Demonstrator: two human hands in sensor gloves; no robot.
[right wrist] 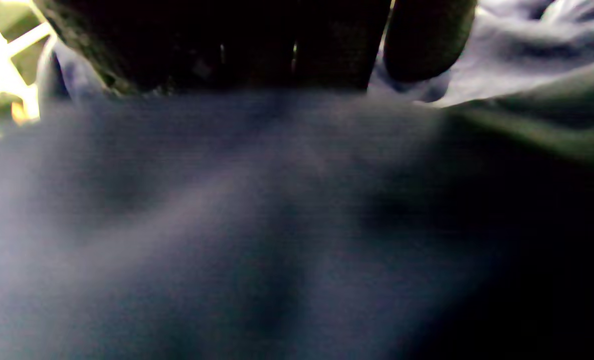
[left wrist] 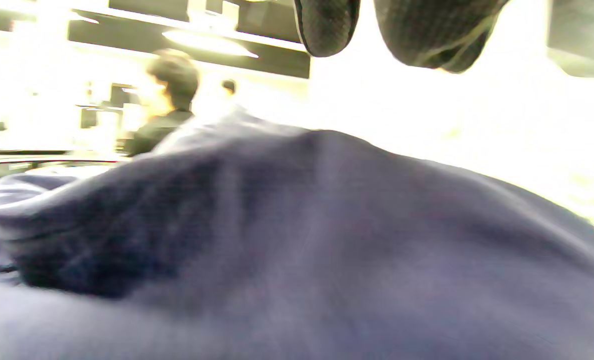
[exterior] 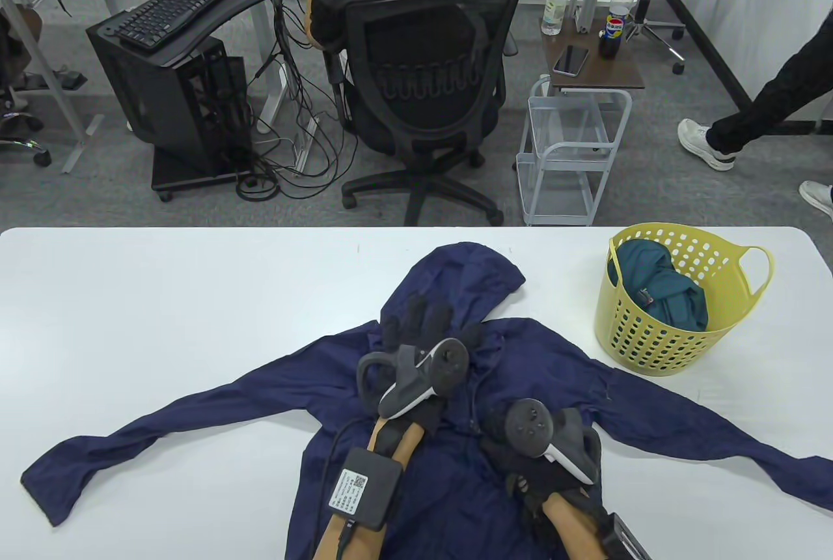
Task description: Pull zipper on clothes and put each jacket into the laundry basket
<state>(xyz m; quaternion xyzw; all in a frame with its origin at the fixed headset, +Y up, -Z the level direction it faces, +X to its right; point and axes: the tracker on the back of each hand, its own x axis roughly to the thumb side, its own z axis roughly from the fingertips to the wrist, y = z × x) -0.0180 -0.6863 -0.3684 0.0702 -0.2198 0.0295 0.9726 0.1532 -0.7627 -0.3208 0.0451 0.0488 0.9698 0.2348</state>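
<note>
A navy hooded jacket lies face up on the white table, sleeves spread to both sides. My left hand rests on its collar just below the hood, fingers stretched out; in the left wrist view two fingertips hang over the navy cloth. My right hand sits on the chest beside the zipper line, its fingers hidden under the tracker. The right wrist view is dark: its fingers press down onto the fabric, and what they hold is hidden.
A yellow laundry basket stands at the table's right rear with a teal jacket inside. Beyond the table's far edge are a person on an office chair, a wire cart and a walking person's leg.
</note>
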